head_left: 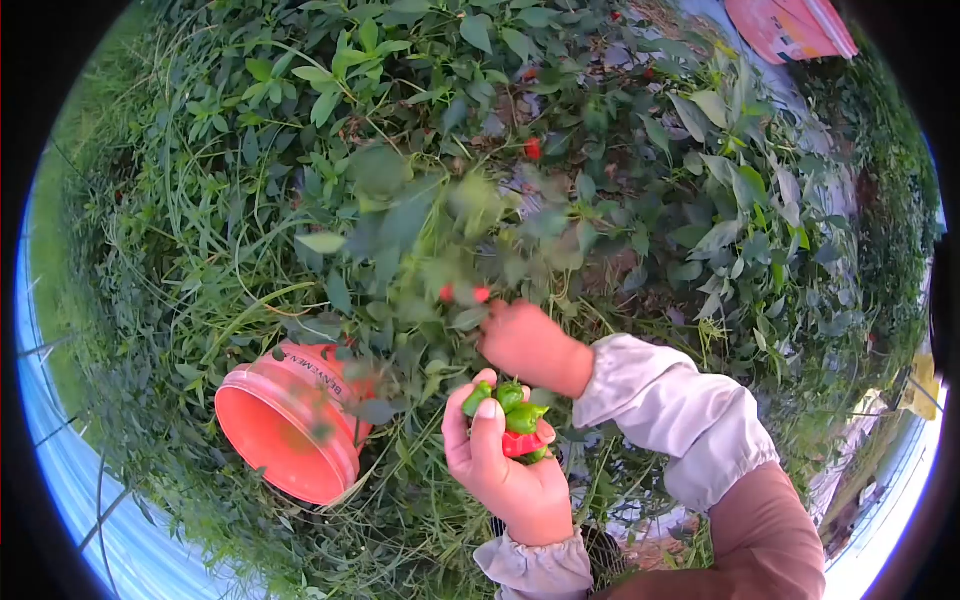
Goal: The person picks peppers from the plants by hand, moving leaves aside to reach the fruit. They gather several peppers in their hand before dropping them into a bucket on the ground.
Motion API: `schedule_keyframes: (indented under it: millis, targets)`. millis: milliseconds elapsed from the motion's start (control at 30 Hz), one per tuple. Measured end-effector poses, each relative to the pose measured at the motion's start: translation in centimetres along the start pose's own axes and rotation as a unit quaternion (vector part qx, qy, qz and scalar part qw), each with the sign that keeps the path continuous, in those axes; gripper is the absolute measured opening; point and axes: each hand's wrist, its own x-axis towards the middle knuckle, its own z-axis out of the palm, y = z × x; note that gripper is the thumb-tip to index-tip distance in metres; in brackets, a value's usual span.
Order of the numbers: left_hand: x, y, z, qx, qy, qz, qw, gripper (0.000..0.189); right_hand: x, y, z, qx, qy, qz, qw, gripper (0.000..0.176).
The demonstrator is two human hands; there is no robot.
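Note:
My left hand [505, 470] is closed around several small peppers. Green peppers [520, 412] with pointed tips stick out between thumb and fingers, and a red pepper [520, 444] shows below them. Just above it, my right hand [535, 347] reaches into the pepper plant [410, 215], its fingers curled at the stems and partly hidden. What those fingers grip, I cannot make out. Two red peppers [481, 295] hang beside its fingertips. Leaves over this spot are smeared by motion. To the left, an orange-pink bucket [300, 370] lies tilted among the plants, its mouth facing down-left.
Dense pepper plants and long grass surround both hands. Another red pepper [532, 149] shows deeper in the foliage. A second pink bucket [790, 28] stands at the top right. Pale ground sheeting [800, 120] runs along the right. A yellow object [922, 388] is at the far right edge.

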Motion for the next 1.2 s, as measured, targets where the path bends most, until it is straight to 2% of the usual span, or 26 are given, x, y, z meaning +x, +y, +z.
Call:
schedule_keyframes:
  millis: [33,67,167,200,267,333,400,433,567,633,800,900,967,1000,1033,1067,1100,1133,1167,1200]
  targets:
    - [-0.3,0.1,0.2,0.028,-0.006,0.039,0.999,0.022,0.0,-0.7,0.7,0.006,-0.025,0.004,1.000,0.018]
    - [-0.2,0.0,0.1,0.031,-0.002,0.041,0.999,0.022,-0.4,-1.0,1.2,0.010,-0.025,0.002,1.000,0.018]
    - [1.1,-0.5,-1.1,-0.086,-0.005,-0.093,0.992,0.022,-0.8,-1.1,0.5,0.064,-0.056,0.057,0.995,0.027]
    - [1.2,-0.7,-1.2,-0.087,-0.005,-0.093,0.992,0.022,-0.9,-0.4,0.0,0.063,-0.057,0.057,0.995,0.027]
    - [1.3,-1.2,-1.2,-0.135,-0.027,-0.146,0.980,0.021,-1.1,1.3,-1.5,0.167,0.051,0.102,0.979,0.033]
    - [1.4,-1.5,-1.1,-0.153,-0.030,-0.163,0.974,0.021,-1.2,2.6,-2.7,0.212,0.063,0.130,0.967,0.039]
    - [1.5,-1.6,-1.0,-0.187,-0.053,-0.185,0.963,0.022,-1.2,3.7,-3.1,0.277,0.206,0.143,0.928,0.041]
    - [1.6,-1.6,-1.0,-0.188,-0.055,-0.191,0.962,0.022,-1.1,4.0,-3.2,0.284,0.233,0.144,0.919,0.038]
    - [2.0,-1.6,-0.7,-0.184,-0.055,-0.198,0.961,0.021,-0.9,4.6,-2.9,0.299,0.222,0.152,0.916,0.036]
    - [2.1,-1.6,-0.7,-0.194,-0.055,-0.212,0.956,0.022,-0.7,4.3,-2.8,0.312,0.223,0.114,0.916,0.036]
    - [2.3,-1.3,-0.2,-0.209,-0.051,-0.226,0.950,0.021,-0.4,2.6,-4.2,0.201,0.205,0.195,0.938,0.042]
    - [2.3,-1.4,0.1,-0.217,-0.094,-0.199,0.951,0.021,-0.9,3.3,-5.3,0.136,0.293,0.257,0.911,0.053]
    - [2.2,-1.8,0.0,-0.258,-0.130,-0.210,0.934,0.023,-1.7,5.6,-6.6,0.110,0.343,0.274,0.892,0.046]
    - [2.1,-1.9,0.0,-0.297,-0.165,-0.218,0.915,0.026,-2.3,6.9,-7.6,0.139,0.371,0.305,0.866,0.042]
    - [1.8,-1.9,0.2,-0.278,-0.197,-0.215,0.916,0.023,-3.5,8.3,-7.8,0.186,0.400,0.366,0.820,0.039]
    - [1.7,-2.0,0.1,-0.279,-0.197,-0.214,0.915,0.023,-4.6,9.2,-9.3,0.279,0.407,0.443,0.749,0.035]
    - [1.6,-2.2,-0.1,-0.287,-0.236,-0.226,0.900,0.024,-5.7,9.5,-11.4,0.405,0.443,0.477,0.642,0.033]
    - [1.3,-2.4,-0.3,-0.295,-0.273,-0.237,0.885,0.024,-6.9,9.5,-13.7,0.443,0.456,0.491,0.596,0.033]
    - [1.0,-2.6,-0.4,-0.286,-0.291,-0.248,0.879,0.025,-7.5,7.9,-14.8,0.414,0.534,0.425,0.602,0.036]
    - [0.5,-2.8,-0.3,-0.258,-0.296,-0.262,0.882,0.027,-8.3,6.0,-16.2,0.444,0.568,0.352,0.596,0.039]
